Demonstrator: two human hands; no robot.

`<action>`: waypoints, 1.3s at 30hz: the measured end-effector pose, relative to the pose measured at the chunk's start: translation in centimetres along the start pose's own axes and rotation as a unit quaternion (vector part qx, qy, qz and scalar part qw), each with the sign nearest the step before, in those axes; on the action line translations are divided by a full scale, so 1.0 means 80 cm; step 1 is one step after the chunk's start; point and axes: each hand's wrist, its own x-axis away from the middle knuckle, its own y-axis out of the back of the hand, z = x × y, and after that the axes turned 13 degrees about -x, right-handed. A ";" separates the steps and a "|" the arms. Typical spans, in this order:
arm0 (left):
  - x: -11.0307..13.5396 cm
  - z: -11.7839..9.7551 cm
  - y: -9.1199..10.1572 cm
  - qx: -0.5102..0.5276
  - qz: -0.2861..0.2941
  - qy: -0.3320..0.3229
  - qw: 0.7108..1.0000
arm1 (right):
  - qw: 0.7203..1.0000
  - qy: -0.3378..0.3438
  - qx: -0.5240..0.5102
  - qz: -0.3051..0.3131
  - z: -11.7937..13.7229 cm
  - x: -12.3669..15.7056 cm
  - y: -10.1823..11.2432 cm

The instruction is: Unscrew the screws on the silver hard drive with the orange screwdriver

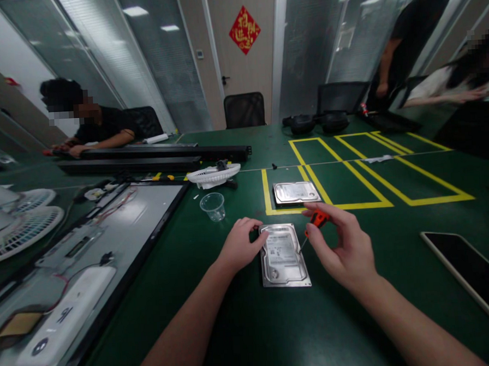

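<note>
A silver hard drive [282, 257] lies flat on the green table in front of me, label side up. My left hand [241, 242] grips its upper left corner, with the thumb on the top face and the fingers at the far edge. Between the thumb and fingers of my right hand [346, 248] is a small screwdriver [319, 218] with an orange and black handle. Its thin shaft slants down to the right edge of the drive, and the tip seems to touch there. Just beyond lies a second hard drive [296, 192], untouched, inside a yellow taped outline.
A clear plastic cup [213, 207] and a white fan grille [213, 175] stand beyond my left hand. A large opened panel [155, 204] with wires fills the left side. At right lies a phone [470, 272]. Other people are around the table [342, 331].
</note>
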 end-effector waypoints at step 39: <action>-0.001 -0.001 0.001 -0.004 -0.006 -0.002 1.000 | 0.995 0.068 0.074 -0.022 0.001 -0.009 0.003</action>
